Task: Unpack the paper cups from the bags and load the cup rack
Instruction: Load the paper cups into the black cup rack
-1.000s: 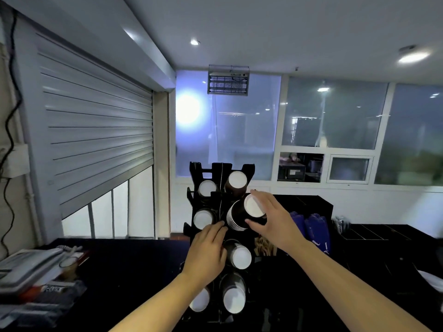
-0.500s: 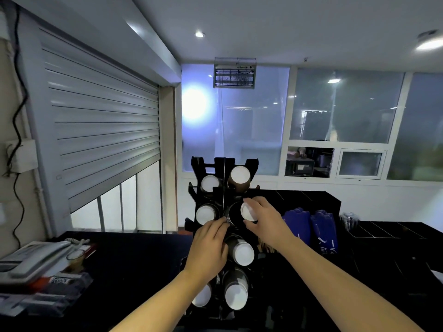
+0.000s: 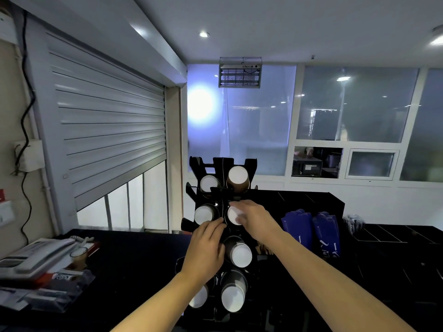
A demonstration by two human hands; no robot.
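A black cup rack (image 3: 223, 164) stands upright on the dark counter (image 3: 134, 271), with stacks of dark paper cups lying in its slots, white bases toward me. My right hand (image 3: 256, 221) presses its fingers on the white base of the cup stack (image 3: 230, 215) in the second row's right slot. My left hand (image 3: 206, 250) rests against the rack's middle, just below the second-row left stack (image 3: 203, 214), and hides the slot behind it. More stacks fill the top row (image 3: 237, 177), third row (image 3: 241, 255) and bottom row (image 3: 232, 300).
Blue cardboard sleeves (image 3: 311, 233) stand right of the rack in front of a black compartment box (image 3: 311, 200). A telephone (image 3: 36, 255), a small cup (image 3: 78, 256) and wrapped packets lie on the counter's left. A roller shutter is on the left, with windows behind the rack.
My right hand has pushed the cup stack from sticking out at an angle deep into the second-row right slot. My left hand has stayed on the rack.
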